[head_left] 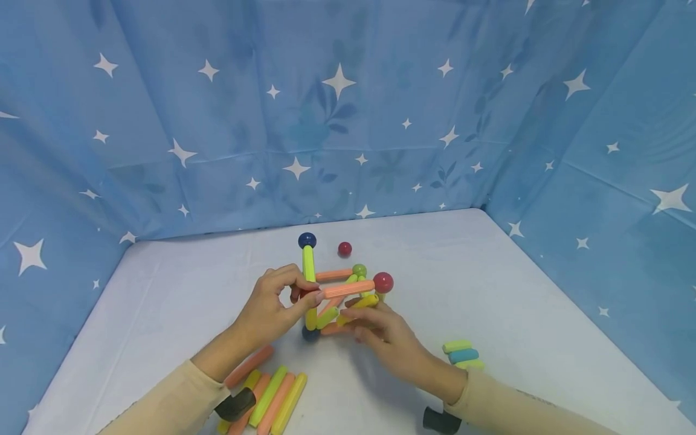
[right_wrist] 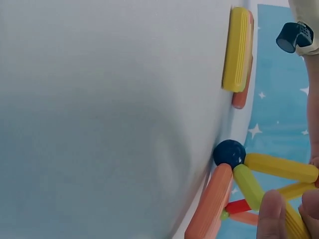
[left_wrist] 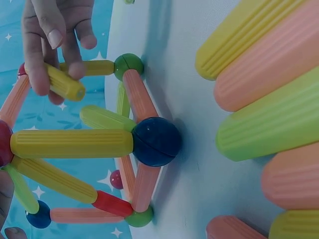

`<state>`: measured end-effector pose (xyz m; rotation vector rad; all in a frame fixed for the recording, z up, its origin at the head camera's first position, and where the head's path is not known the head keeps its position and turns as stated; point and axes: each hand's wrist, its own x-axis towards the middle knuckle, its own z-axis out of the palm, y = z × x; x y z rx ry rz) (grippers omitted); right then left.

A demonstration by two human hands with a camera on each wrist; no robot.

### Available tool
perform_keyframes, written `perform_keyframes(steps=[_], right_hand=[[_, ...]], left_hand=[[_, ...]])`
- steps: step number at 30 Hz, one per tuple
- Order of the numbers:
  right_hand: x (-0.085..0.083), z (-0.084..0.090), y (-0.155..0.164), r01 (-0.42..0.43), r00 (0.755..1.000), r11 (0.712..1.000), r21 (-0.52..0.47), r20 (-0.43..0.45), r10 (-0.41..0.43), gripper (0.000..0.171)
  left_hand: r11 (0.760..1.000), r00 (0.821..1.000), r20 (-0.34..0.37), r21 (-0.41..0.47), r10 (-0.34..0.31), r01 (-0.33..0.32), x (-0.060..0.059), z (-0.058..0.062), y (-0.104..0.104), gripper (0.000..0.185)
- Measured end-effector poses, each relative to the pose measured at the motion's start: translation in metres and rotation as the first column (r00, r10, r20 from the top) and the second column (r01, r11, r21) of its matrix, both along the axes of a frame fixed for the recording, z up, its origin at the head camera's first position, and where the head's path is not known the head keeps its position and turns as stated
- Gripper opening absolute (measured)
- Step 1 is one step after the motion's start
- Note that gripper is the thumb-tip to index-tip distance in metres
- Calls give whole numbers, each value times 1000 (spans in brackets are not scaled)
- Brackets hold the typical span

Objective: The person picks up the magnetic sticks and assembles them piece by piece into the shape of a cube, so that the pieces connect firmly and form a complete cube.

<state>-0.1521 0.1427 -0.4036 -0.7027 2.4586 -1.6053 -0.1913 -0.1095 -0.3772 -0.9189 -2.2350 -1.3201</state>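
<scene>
In the head view, your left hand (head_left: 266, 308) pinches a red ball (left_wrist: 4, 143) on the 9 o'clock side of the ball-and-rod frame (head_left: 348, 290); your right hand (head_left: 391, 339), at the frame's 4 o'clock, grips a yellow rod (left_wrist: 70, 87). The frame stands mid-bench (head_left: 435, 272). Relative to it, locate a loose red ball (head_left: 345, 249) at 12 o'clock, three short rods (head_left: 463, 356) at 4 o'clock, and a row of longer rods (head_left: 276, 399) at 7 o'clock.
</scene>
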Motion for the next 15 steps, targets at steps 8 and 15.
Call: perform_keyframes(steps=[8, 15], right_hand=[[0, 3, -7, -5, 1000, 999, -49, -5, 4, 45], [-1, 2, -10, 20, 1000, 1000, -6, -15, -20, 49]], left_hand=[[1000, 1000, 1, -6, -1, 1, -1, 0, -1, 12], [1000, 1000, -28, 6, -9, 10, 0, 1, -1, 14]])
